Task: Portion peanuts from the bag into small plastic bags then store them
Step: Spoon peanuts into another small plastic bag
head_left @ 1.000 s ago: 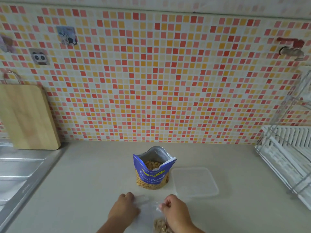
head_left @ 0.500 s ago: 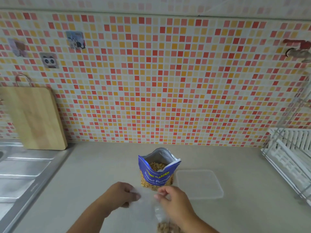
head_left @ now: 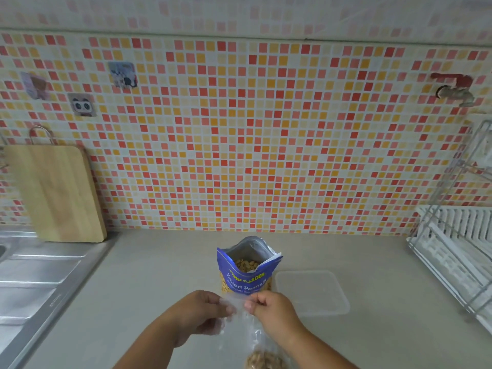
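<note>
A blue peanut bag [head_left: 249, 272] stands open on the counter, peanuts showing inside. Just in front of it I hold up a small clear plastic bag [head_left: 241, 331] with peanuts settled at its bottom near the lower frame edge. My left hand [head_left: 198, 312] pinches the left side of the bag's top edge. My right hand [head_left: 271, 310] pinches the right side of the same edge. A clear flat plastic lid or container [head_left: 311, 291] lies right of the blue bag.
A steel sink drainboard [head_left: 34, 278] lies at the left, with a wooden cutting board [head_left: 56, 193] leaning on the tiled wall. A white dish rack [head_left: 458, 251] stands at the right edge. A tap [head_left: 455, 93] sticks out of the wall.
Both hands have lifted the small bag off the counter and risen toward the blue bag, drawing closer together on its top edge. The view has tilted slightly.
</note>
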Demonstrator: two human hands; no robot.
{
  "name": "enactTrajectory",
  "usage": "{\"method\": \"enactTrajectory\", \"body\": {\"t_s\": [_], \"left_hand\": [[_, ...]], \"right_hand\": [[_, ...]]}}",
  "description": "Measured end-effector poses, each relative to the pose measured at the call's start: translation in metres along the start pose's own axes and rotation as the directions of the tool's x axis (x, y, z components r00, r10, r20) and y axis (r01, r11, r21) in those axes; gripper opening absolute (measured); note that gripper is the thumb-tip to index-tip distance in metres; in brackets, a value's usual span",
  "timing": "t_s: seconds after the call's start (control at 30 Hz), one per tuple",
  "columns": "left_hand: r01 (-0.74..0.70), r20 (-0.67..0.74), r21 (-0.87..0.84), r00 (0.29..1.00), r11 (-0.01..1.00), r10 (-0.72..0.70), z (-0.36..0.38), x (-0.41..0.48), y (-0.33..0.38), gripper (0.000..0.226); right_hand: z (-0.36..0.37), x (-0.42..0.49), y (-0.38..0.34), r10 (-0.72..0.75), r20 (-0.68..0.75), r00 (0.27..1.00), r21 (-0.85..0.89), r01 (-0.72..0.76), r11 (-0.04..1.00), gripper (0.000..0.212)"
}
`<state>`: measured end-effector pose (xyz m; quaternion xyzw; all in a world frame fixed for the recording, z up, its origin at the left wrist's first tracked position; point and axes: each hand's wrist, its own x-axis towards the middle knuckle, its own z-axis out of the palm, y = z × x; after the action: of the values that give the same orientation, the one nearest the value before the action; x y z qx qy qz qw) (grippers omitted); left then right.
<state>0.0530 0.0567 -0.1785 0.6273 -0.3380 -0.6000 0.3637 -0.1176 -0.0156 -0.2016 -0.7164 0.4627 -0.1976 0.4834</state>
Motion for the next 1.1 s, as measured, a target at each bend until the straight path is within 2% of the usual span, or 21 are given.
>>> {"method": "enactTrajectory", "body": {"t_s": [0.17,0.3,0.37,0.43,0.5,0.67,0.73,0.77,0.8,0.83,0.87,0.9,0.93,1.0,1.03,1.1], "left_hand": [[0.047,-0.102,-0.100,0.993,0.994,-0.057,0.000,0.008,-0.015,0.002],[0.110,-0.283,-0.009,0.953,0.994,-0.108,0.005,0.020,-0.045,0.005],[0.136,-0.397,0.157,0.916,0.978,-0.063,0.008,0.028,-0.058,0.007],[0.172,-0.478,0.351,0.878,0.920,0.019,0.010,0.032,-0.067,0.014],[0.166,-0.515,0.447,0.851,0.879,0.102,0.011,0.034,-0.073,0.022],[0.156,-0.422,0.596,0.895,0.787,0.142,0.015,0.040,-0.080,0.029],[0.180,-0.470,0.582,0.870,0.793,0.148,0.016,0.039,-0.077,0.048],[0.155,-0.493,0.551,0.854,0.820,0.170,0.017,0.034,-0.070,0.048],[0.076,-0.508,0.448,0.841,0.891,0.183,0.017,0.027,-0.061,0.043],[-0.040,-0.488,0.242,0.859,0.969,0.157,0.015,0.019,-0.049,0.038],[-0.132,-0.405,-0.007,0.907,0.991,0.117,0.014,0.014,-0.036,0.042],[-0.177,-0.238,-0.220,0.963,0.959,0.123,0.013,0.006,-0.023,0.047],[-0.193,-0.084,-0.294,0.981,0.936,0.175,0.012,-0.001,-0.011,0.048],[-0.245,0.101,-0.158,0.960,0.957,0.262,0.016,-0.009,0.012,0.039],[-0.273,0.114,-0.061,0.954,0.960,0.278,0.021,-0.012,0.021,0.034],[-0.308,-0.021,0.070,0.951,0.949,0.310,0.029,-0.010,0.035,0.017]], "right_hand": [[-0.001,-0.002,0.003,0.002,-0.109,0.994,-0.113,-0.014,0.993,0.027],[-0.007,-0.003,0.005,0.005,-0.146,0.989,-0.136,-0.025,0.990,0.032],[-0.008,-0.002,0.003,-0.002,-0.145,0.989,-0.151,-0.021,0.988,0.034],[-0.009,-0.002,0.000,-0.007,-0.151,0.989,-0.152,-0.016,0.988,0.034],[-0.010,-0.002,0.000,-0.010,-0.157,0.988,-0.155,-0.014,0.988,0.034],[-0.014,-0.005,0.004,-0.005,-0.155,0.988,-0.185,-0.024,0.982,0.032],[-0.014,-0.006,0.004,-0.005,-0.148,0.989,-0.197,-0.025,0.980,0.031],[-0.014,-0.007,0.004,-0.008,-0.147,0.989,-0.190,-0.021,0.982,0.031],[-0.014,-0.008,0.004,-0.014,-0.146,0.989,-0.171,-0.011,0.985,0.031],[-0.015,-0.009,0.003,-0.023,-0.144,0.989,-0.142,0.002,0.990,0.030],[-0.015,-0.009,0.000,-0.033,-0.142,0.989,-0.107,0.018,0.994,0.028],[-0.017,-0.009,-0.003,-0.045,-0.139,0.989,-0.070,0.036,0.997,0.026],[-0.018,-0.008,-0.008,-0.060,-0.135,0.989,-0.037,0.055,0.998,0.025],[-0.022,-0.007,-0.020,-0.086,-0.129,0.988,0.028,0.090,0.996,0.024],[-0.024,-0.007,-0.026,-0.097,-0.125,0.987,0.058,0.105,0.993,0.023],[-0.027,-0.007,-0.038,-0.126,-0.121,0.985,0.094,0.137,0.986,0.021]]}}
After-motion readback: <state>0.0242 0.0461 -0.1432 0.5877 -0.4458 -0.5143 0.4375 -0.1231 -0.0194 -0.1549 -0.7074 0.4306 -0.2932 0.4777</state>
